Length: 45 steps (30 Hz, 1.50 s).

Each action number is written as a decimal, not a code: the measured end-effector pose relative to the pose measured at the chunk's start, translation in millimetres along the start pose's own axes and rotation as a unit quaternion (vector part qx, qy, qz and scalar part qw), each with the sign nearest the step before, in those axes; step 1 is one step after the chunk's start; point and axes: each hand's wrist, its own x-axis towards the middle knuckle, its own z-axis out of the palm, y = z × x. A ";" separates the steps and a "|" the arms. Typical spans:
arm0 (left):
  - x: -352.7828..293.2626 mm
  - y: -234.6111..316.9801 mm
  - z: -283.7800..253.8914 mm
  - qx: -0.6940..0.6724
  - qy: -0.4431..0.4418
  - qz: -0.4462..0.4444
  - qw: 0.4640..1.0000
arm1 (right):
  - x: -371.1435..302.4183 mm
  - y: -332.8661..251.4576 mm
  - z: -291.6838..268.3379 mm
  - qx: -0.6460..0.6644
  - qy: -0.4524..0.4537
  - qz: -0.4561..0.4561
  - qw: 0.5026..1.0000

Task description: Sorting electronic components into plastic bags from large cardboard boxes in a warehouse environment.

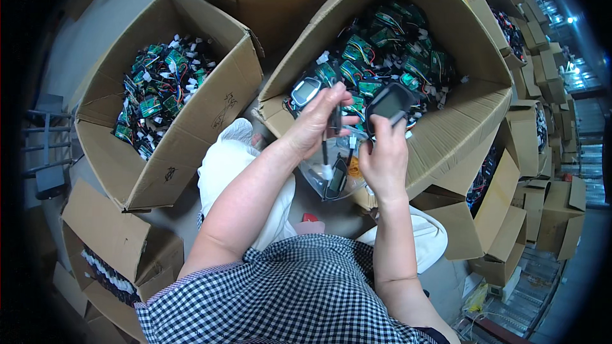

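Head view: clock directions are taken from the centre of the frame. The right hand (386,160), at three o'clock, is clamped on the near end of a dark display unit (390,103), thumb and fingers pressed to its casing. The unit is at two o'clock, over the opening of a large carton (468,111). The left hand (320,118), between twelve and one, has its fingers partly apart; a black cable (324,151) runs down past them to a white connector (327,172). Whether those fingers grip the cable cannot be told. A light-screened display unit (306,92) sits at twelve, just beside the left hand; contact is unclear.

Green circuit boards (417,67) with coloured wires fill the bottom of the large carton. A clear plastic bag (311,179) lies below the hands, toward five o'clock, with a smaller display unit (336,179) tilted at it. At ten o'clock, a second open carton (220,92) contains similar boards (153,105). A flapped carton (105,226) stands at eight.
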 end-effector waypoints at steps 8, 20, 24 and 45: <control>-2.4 -28.9 2.2 0.017 -0.100 0.073 0.992 | -11.0 -20.8 -24.4 0.065 -0.169 -0.060 0.982; -21.5 2.9 10.2 0.007 -0.282 -0.120 0.952 | 23.6 20.8 -31.3 0.485 -0.106 0.078 0.865; -26.1 3.8 16.8 0.133 -0.156 -0.084 0.975 | 12.9 37.2 -10.9 0.465 -0.023 0.095 0.880; -4.8 -8.7 -6.1 0.105 -0.024 -0.026 0.994 | -49.0 118.1 59.2 0.170 -0.100 0.165 0.966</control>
